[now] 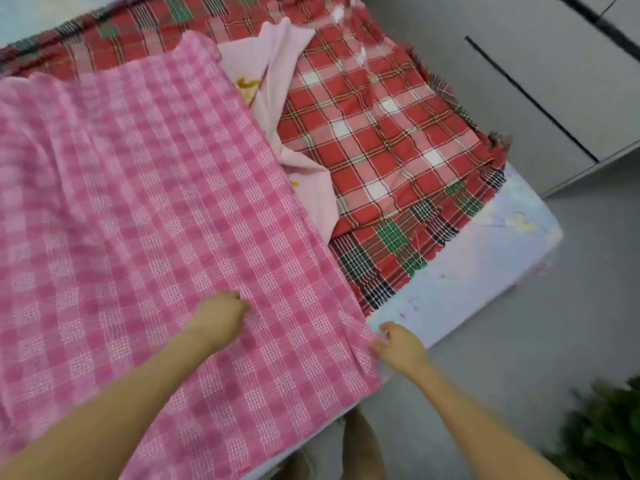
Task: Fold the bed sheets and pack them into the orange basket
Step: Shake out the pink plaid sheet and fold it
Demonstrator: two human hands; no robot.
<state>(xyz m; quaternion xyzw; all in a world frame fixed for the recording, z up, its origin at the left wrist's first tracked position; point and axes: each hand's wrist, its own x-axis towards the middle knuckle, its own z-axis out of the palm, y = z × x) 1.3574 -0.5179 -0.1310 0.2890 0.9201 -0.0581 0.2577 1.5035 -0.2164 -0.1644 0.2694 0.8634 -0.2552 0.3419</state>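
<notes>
Grip of right hand (398,345) pinching corner, woven pink gingham sheet (138,202)

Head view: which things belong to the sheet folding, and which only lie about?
Job: pink checked woven sheet, red-white plaid sheet, red-green tartan sheet, pale pink plain cloth.
Lying about: grey flat-fronted cabinet, green leafy plant.

Pink checked sheet (149,202) cut off at left and bottom edges. It hides most of pale pink cloth (277,64); yellow print on that unreadable. Red plaid sheet (374,133) runs off top edge. Green plant (609,434) bottom right, blurred, cropped. Left hand (220,320) fingertips tucked under, grip unclear.
</notes>
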